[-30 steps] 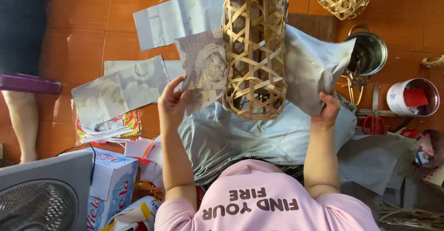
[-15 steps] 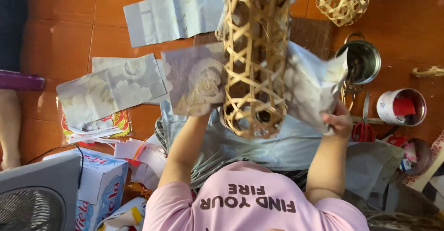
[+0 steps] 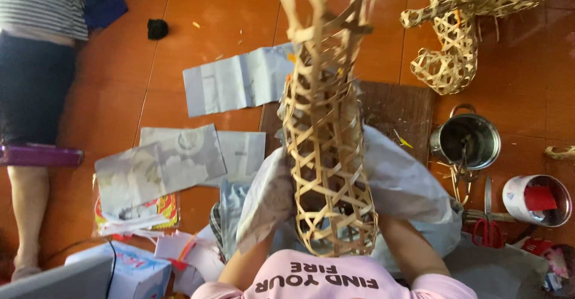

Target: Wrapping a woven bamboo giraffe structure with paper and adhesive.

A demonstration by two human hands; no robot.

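Pressing grey paper [image 3: 266, 200] against the woven bamboo frame [image 3: 328, 155]; my hands are hidden, grip unclear; smooth wrinkles

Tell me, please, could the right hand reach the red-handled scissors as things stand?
Probably yes: the scissors lie uncovered on the floor close beside the right forearm, though that hand is hidden under the grey paper.

A pale tan, open lattice weave is shown by the bamboo frame [image 3: 328, 149]; grey-white printed paper [image 3: 266, 200] is draped beside it, over an orange-brown tiled floor [image 3: 197, 47]; a pink shirt [image 3: 326, 281], a silver pot [image 3: 466, 140] and what may be red-handled scissors [image 3: 488, 227] are seen
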